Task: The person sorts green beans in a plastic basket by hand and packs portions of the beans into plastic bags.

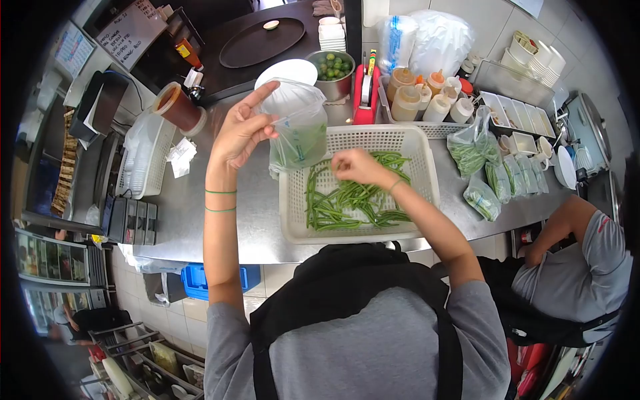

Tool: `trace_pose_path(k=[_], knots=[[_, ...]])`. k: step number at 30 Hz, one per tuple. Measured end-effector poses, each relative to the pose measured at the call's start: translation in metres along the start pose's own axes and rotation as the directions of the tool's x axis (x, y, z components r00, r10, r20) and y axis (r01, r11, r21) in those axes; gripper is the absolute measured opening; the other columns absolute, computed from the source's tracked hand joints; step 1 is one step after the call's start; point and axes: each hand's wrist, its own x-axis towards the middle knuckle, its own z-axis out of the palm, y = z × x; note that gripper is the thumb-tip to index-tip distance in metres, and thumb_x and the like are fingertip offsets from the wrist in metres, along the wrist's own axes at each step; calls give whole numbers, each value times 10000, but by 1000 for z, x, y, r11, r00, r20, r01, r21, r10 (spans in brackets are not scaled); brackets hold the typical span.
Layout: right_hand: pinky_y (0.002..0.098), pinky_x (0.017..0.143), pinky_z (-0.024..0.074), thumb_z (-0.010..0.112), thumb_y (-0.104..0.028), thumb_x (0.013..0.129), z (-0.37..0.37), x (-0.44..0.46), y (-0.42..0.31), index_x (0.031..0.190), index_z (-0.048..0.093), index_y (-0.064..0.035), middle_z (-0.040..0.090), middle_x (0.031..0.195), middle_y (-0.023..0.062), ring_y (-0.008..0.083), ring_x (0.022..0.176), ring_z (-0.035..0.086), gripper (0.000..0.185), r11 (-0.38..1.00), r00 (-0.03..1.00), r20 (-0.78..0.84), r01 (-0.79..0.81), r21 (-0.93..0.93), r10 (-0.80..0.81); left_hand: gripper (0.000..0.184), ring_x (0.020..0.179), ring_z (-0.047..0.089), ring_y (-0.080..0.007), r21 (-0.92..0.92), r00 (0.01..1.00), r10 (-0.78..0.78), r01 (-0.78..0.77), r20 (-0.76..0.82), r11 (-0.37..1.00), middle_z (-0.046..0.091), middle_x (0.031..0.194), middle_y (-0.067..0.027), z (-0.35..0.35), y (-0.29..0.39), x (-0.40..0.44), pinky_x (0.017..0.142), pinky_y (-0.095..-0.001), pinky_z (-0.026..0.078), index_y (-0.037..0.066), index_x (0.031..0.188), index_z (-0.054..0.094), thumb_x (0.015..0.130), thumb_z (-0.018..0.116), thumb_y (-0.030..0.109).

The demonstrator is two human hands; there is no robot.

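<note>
My left hand (245, 127) is raised over the left side of the basket, pinching the rim of a clear plastic bag (300, 137) between thumb and fingers. Some green contents show in the bag's lower part. Long green beans (360, 200) lie loose in a white perforated basket (427, 193) on the steel counter. My right hand (353, 165) is above the beans, just right of the bag, its fingers curled together; whatever they hold, if anything, is too small or blurred to make out.
Several filled bags of green vegetables (483, 200) lie right of the basket. Behind it stand a red tape dispenser (366, 97), a pot of green fruits (333, 70) and a tray of sauce bottles (407, 103). A co-worker (567, 267) is at the right.
</note>
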Motion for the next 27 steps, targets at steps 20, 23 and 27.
trace_pose_path(k=[20, 23, 27], knots=[[287, 554, 482, 651, -47, 775, -83, 17, -151, 941, 631, 6, 616, 776, 97, 161, 636, 622, 176, 949, 711, -628, 224, -223, -316, 633, 541, 537, -19, 176, 998, -45, 37, 43, 984, 614, 813, -25, 34, 2, -3, 569, -181, 525, -22, 1364, 347, 763, 539, -74], [249, 524, 448, 659, -60, 781, -102, 2, -130, 929, 634, 6, 604, 731, 68, 112, 575, 574, 164, 982, 690, -700, 162, -99, -185, 601, 546, 523, -20, 136, 998, 21, -29, 65, 990, 621, 904, -42, 29, 14, 14, 586, -192, 534, -26, 1354, 363, 777, 526, -75], [244, 514, 424, 656, -93, 801, -103, -29, -86, 907, 642, -9, 603, 667, 59, 84, 535, 521, 136, 996, 735, -677, -23, -81, -38, 549, 580, 559, -35, 124, 977, 201, -209, 75, 970, 610, 770, -18, 20, 58, 39, 621, -207, 554, -27, 1333, 394, 803, 536, -43]])
